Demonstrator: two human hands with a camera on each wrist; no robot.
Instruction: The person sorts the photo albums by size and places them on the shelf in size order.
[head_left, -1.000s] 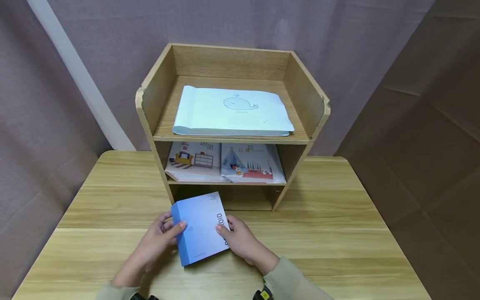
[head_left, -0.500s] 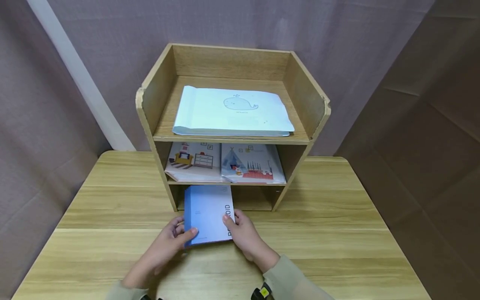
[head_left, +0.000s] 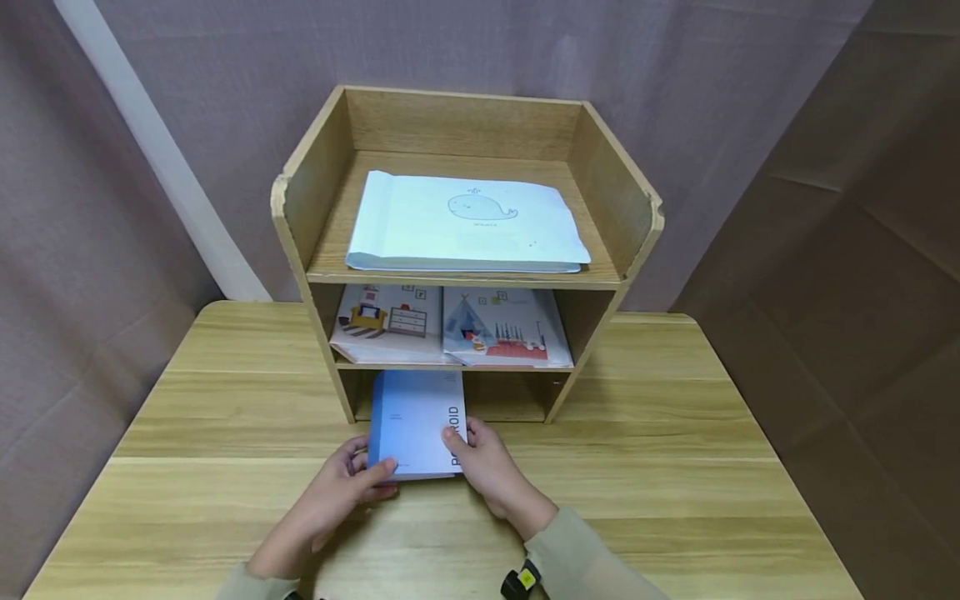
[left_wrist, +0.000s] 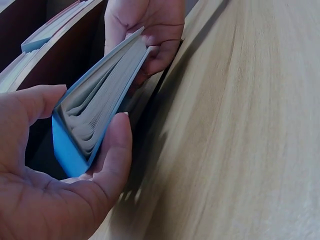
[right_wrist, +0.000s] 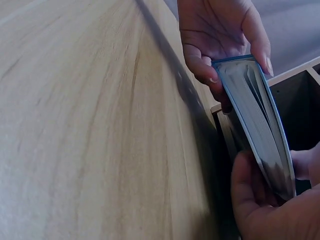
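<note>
A blue paperback-sized book (head_left: 420,425) with dark lettering along its right side is held between both hands, its far end inside the lowest compartment of the wooden shelf (head_left: 465,279). My left hand (head_left: 337,492) grips the spine side, thumb on the cover and fingers beneath. On the opposite side my right hand (head_left: 495,475) pinches the edge with its thumb on top. The left wrist view shows the book's page block (left_wrist: 107,92) facing the camera, tilted between the covers. In the right wrist view the left hand (right_wrist: 220,35) holds the thick spine end.
A white book (head_left: 465,225) with a whale drawing lies on the shelf's top level. Two illustrated books, one with furniture (head_left: 390,321) and one with a tent (head_left: 502,329), lie side by side on the middle level. The shelf stands on a wooden table (head_left: 675,483) before a curtain (head_left: 480,50).
Both hands have moved the blue book forward and slightly right from in front of the shelf. It has turned straighter, and its far end is now in the bottom compartment.
</note>
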